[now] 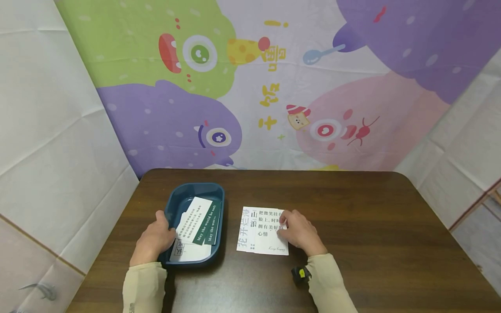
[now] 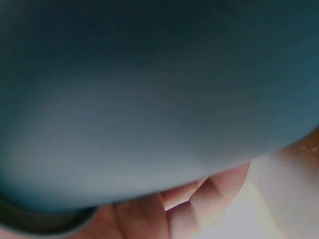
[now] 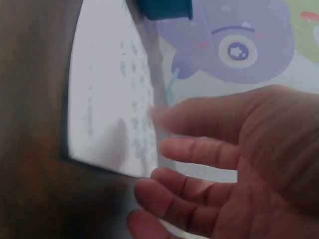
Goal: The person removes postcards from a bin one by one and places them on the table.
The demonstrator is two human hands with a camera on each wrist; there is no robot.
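Observation:
A dark blue plastic tray [image 1: 197,188] stands at the left of the table. In it lie several cards, among them a white one with printed lines [image 1: 194,219] and a green one with English words [image 1: 207,221]. My left hand [image 1: 154,239] grips the tray's left side; the left wrist view shows fingers [image 2: 219,199] behind the blurred tray wall [image 2: 159,134]. Right of the tray, overlapping white cards [image 1: 270,234] with printed characters lie flat on the table. My right hand [image 1: 301,232] is at their right edge, thumb and fingers spread loosely beside the card [image 3: 107,99].
The brown wooden table [image 1: 372,217] reaches back to a cartoon-printed cloth [image 1: 266,108]. White cloth panels [image 1: 51,108] hang at the sides. A small black device with a yellow mark [image 1: 300,274] sits at my right wrist.

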